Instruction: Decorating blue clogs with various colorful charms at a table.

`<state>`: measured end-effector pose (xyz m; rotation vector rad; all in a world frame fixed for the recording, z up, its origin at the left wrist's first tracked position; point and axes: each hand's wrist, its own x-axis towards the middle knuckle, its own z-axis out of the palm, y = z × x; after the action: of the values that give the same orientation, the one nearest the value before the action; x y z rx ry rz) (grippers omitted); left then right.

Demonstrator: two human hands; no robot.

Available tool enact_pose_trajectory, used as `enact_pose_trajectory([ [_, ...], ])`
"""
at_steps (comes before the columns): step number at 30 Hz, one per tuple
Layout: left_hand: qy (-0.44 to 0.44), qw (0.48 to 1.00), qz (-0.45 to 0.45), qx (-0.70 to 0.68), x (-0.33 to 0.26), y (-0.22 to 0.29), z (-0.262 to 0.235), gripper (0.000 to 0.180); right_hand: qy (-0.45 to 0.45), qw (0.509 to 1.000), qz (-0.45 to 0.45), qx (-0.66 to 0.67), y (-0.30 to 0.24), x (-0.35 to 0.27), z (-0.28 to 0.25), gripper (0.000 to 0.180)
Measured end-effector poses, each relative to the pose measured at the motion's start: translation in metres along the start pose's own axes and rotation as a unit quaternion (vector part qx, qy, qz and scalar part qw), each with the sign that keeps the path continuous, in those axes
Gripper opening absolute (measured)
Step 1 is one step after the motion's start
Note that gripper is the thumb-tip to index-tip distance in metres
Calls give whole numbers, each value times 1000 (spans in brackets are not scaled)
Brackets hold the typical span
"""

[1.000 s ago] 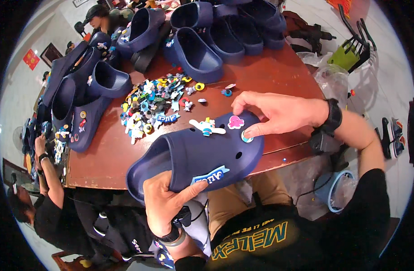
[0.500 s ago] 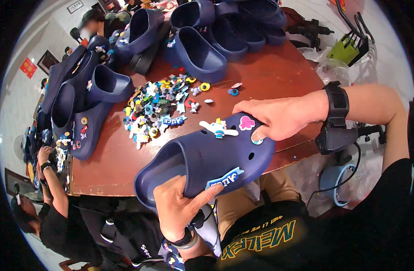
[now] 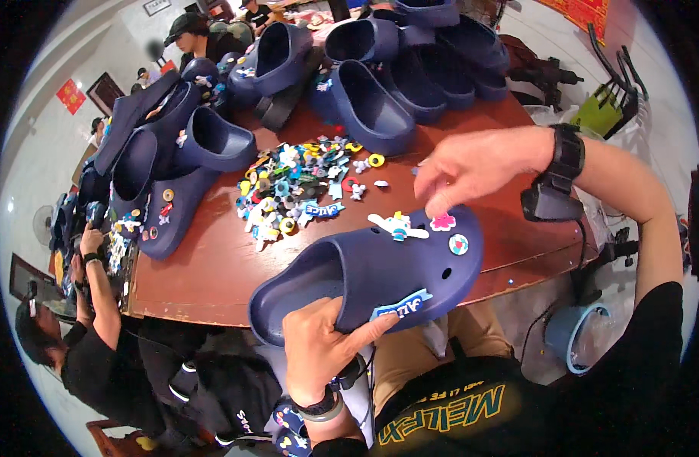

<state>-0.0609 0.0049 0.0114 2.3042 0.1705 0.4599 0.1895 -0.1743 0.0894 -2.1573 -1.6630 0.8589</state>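
A navy blue clog [image 3: 311,278] is tilted in front of me, with my left hand [image 3: 315,346] closed round its side near the heel opening, the thumb beside a blue ribbon-shaped shoe charm [image 3: 403,306]. On the clog's upper sit a white long-eared charm [image 3: 399,226], a pink charm [image 3: 443,222] and a round charm [image 3: 458,244]; one hole near them shows dark. Just above the pink charm hovers my right hand [image 3: 483,171], thumb and fingers apart, with nothing visible between them.
A heap of loose colourful charms [image 3: 296,186] lies on the red-brown table [image 3: 197,282]. Navy clogs [image 3: 372,107] are piled at the back, more [image 3: 163,183] at the left. A co-worker's arm [image 3: 102,289] works at far left. A blue bucket [image 3: 570,335] stands at lower right.
My right hand has lifted off the clog's toe, uncovering the round charm. The view has shifted, so the table and clogs appear further right.
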Motion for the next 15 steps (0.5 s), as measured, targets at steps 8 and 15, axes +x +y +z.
enact_pose_trajectory([
  [8, -7, 1000, 6, -7, 1, -4, 2, 46, 21, 943, -131, -305, 17, 113, -35, 16],
  [15, -13, 999, 33, 12, -3, -11, 0, 48, 13, 933, -160, -323, 12, 172, -20, 26],
])
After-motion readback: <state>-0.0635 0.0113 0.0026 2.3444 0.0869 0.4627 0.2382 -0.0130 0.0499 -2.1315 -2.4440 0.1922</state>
